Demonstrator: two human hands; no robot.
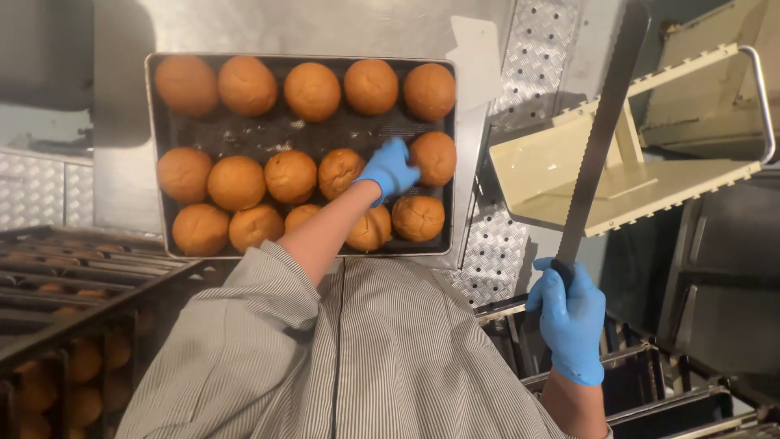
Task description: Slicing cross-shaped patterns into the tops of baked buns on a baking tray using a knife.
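Overhead, we look down on a dark baking tray (162, 146) lying on a steel surface, filled with round golden buns in three rows. To the right of it stands a cream-coloured slicing guide (650, 183), a flat platform with an upright slot. Lower left, a rack (73, 276) holds more buns in shadow.

Our left hand (390, 168), in a blue glove, reaches across the tray and lies over the gap between two buns of the middle row, its fingers curled loosely towards the bun at the row's right end (433, 158); we cannot tell whether it has gripped one. That bun sits just beside the fingertips, on the side nearer the slicing guide.

Our right hand (571, 321), also gloved, is closed around the handle of a long serrated knife (601, 138). The blade's long axis runs up and slightly right from the fist, crossing in front of the guide, well apart from the tray. The left hand is much the nearer to the buns.
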